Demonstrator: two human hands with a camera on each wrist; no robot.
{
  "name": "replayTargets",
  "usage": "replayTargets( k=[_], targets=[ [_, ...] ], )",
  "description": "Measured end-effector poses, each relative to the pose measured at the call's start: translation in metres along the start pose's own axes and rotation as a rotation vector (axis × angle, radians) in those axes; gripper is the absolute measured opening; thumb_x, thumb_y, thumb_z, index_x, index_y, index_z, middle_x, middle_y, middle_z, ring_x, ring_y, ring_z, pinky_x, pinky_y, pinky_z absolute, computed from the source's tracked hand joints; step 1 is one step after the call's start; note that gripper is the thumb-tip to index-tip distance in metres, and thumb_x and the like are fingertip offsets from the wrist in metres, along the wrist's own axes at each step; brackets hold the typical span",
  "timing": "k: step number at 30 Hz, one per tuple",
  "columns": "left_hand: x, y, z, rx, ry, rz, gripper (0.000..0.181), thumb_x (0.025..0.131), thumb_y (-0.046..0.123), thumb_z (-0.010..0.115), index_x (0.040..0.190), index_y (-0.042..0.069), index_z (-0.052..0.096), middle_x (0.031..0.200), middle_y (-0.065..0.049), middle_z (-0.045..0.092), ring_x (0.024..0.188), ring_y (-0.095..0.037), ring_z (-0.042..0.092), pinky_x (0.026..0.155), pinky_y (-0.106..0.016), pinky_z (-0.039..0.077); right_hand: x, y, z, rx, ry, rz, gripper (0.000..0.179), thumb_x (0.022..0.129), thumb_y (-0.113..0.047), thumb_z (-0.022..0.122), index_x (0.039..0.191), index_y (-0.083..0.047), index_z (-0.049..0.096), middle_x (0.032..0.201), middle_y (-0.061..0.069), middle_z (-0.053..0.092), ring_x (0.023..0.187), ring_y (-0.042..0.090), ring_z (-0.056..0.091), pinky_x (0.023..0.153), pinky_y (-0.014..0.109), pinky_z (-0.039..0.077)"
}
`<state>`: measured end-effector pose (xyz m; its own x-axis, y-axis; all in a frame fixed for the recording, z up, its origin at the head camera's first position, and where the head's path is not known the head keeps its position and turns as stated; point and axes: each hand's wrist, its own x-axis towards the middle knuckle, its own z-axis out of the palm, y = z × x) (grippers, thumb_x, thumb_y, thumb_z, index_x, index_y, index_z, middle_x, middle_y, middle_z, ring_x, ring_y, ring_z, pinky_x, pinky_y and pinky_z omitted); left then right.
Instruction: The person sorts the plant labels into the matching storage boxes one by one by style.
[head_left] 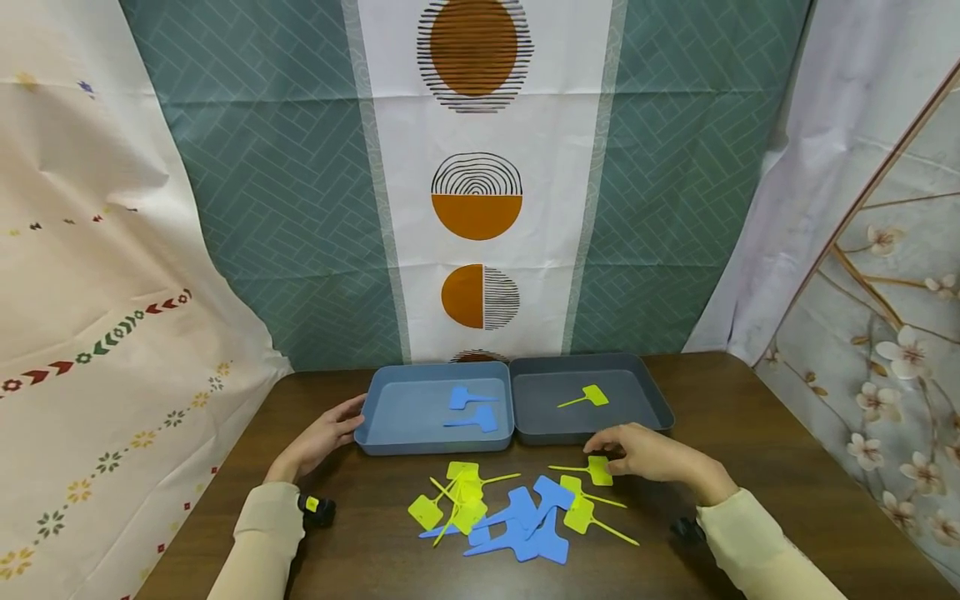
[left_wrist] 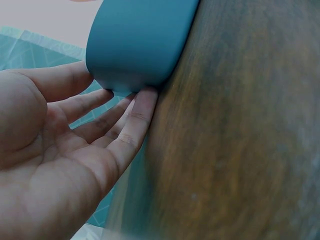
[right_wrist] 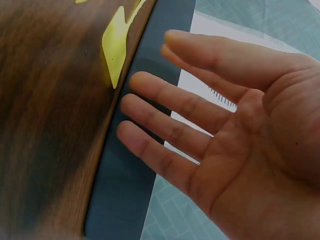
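My left hand rests its extended fingers against the left end of a blue tray; the left wrist view shows the fingertips on the tray's wall. Over the table, in front of a dark grey tray, my right hand hovers with fingers spread and nothing between them. Just by its fingertips lies a yellow T-shaped plant label. Two blue plant labels lie in the blue tray, and one yellow label lies in the grey tray.
Nearer me on the brown table is a loose pile of several yellow labels and several blue labels, partly overlapping. The two trays stand side by side at the back, before a hanging patterned cloth.
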<state>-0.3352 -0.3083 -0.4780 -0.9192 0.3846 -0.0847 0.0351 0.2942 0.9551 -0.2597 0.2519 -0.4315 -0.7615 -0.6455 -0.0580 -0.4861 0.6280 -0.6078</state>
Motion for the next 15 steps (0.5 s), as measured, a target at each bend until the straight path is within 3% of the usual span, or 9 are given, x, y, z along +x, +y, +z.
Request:
replayTargets(
  k=[6, 12, 15],
  targets=[
    [0.000, 0.000, 0.001, -0.001, 0.007, -0.005, 0.061, 0.113, 0.013, 0.041, 0.165, -0.001, 0.012, 0.166, -0.032, 0.018, 0.150, -0.049, 0.029, 0.119, -0.059, 0.033, -0.003, -0.006, 0.010, -0.168, 0.002, 0.068, 0.037, 0.092, -0.009, 0.078, 0.129, -0.010, 0.071, 0.128, 0.005, 0.066, 0.121, 0.038, 0.061, 0.096, 0.056, 0.053],
    [0.000, 0.000, 0.002, -0.004, 0.009, -0.005, 0.061, 0.113, 0.013, 0.042, 0.165, -0.001, 0.013, 0.166, -0.032, 0.018, 0.149, -0.048, 0.029, 0.119, -0.059, 0.033, -0.002, -0.017, 0.019, -0.295, 0.055, 0.078, 0.039, 0.086, -0.006, 0.084, 0.123, -0.013, 0.072, 0.109, -0.002, 0.061, 0.093, 0.020, 0.061, 0.080, 0.042, 0.055],
    [0.001, 0.000, 0.002, -0.008, 0.008, -0.004, 0.061, 0.113, 0.013, 0.041, 0.165, -0.001, 0.013, 0.165, -0.032, 0.019, 0.149, -0.048, 0.029, 0.119, -0.059, 0.033, 0.000, -0.020, 0.023, -0.331, 0.078, 0.078, 0.041, 0.085, -0.003, 0.085, 0.122, -0.012, 0.072, 0.105, -0.002, 0.059, 0.089, 0.019, 0.059, 0.078, 0.040, 0.055]
  ],
)
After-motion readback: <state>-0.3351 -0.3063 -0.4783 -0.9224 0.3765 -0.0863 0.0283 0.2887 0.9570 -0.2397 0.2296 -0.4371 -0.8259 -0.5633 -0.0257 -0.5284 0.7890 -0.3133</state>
